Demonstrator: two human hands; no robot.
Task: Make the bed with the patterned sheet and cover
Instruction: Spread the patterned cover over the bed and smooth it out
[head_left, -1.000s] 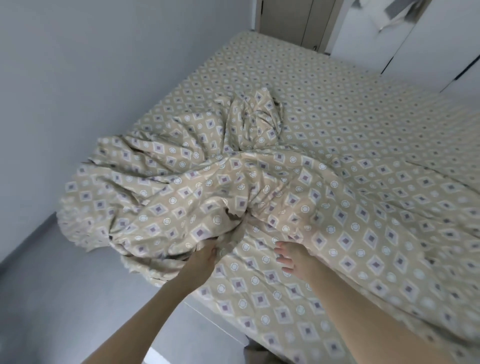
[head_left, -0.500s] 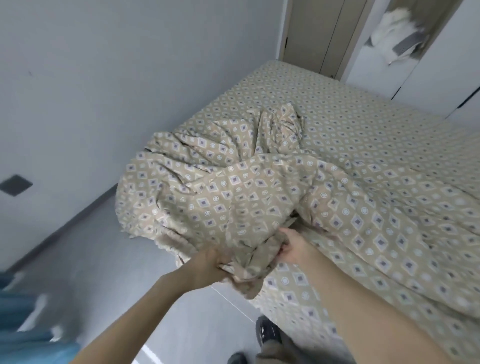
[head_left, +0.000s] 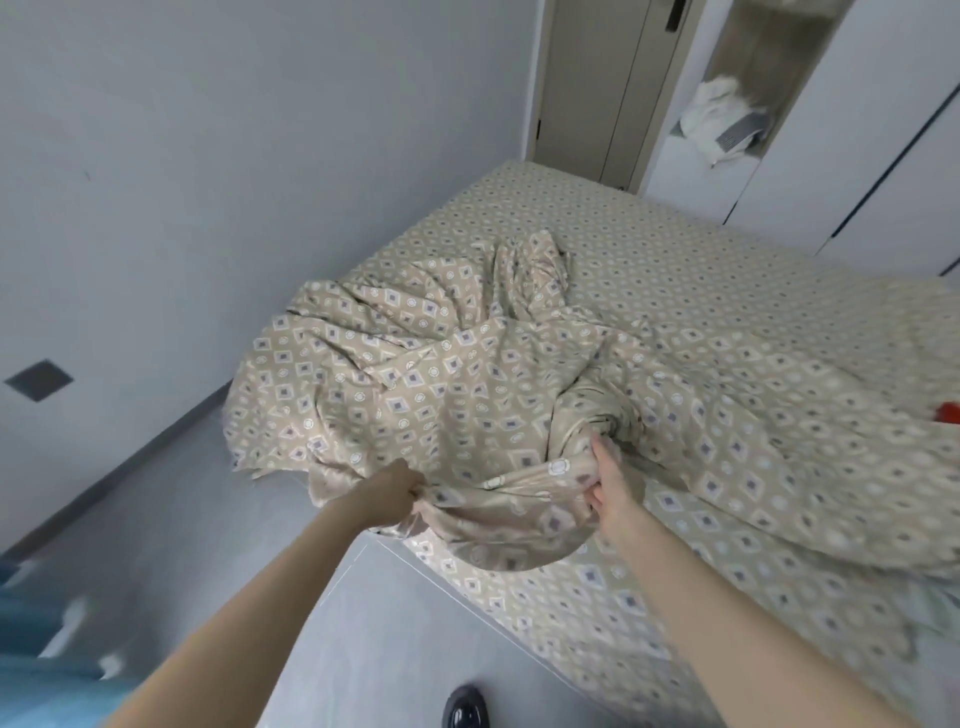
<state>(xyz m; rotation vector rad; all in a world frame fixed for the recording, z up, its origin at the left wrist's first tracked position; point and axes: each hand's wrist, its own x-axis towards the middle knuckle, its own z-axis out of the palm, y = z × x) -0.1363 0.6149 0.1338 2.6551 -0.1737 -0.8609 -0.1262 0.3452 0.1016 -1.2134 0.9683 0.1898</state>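
A dark shoe (head_left: 466, 707) was seen on the grey floor (head_left: 374, 623) by the near bed corner, and open floor ran along the bed's left side to the wall (head_left: 208, 182). A gathered edge of the patterned cover (head_left: 415, 384) was clenched in the left hand (head_left: 387, 493) and grasped by the curled fingers of the right hand (head_left: 615, 488), sagging between them over the corner. The rest was heaped on the bed's near left part, overhanging that edge. Beyond, the patterned sheet (head_left: 649, 234) was spread flat towards a closed door (head_left: 587, 88).
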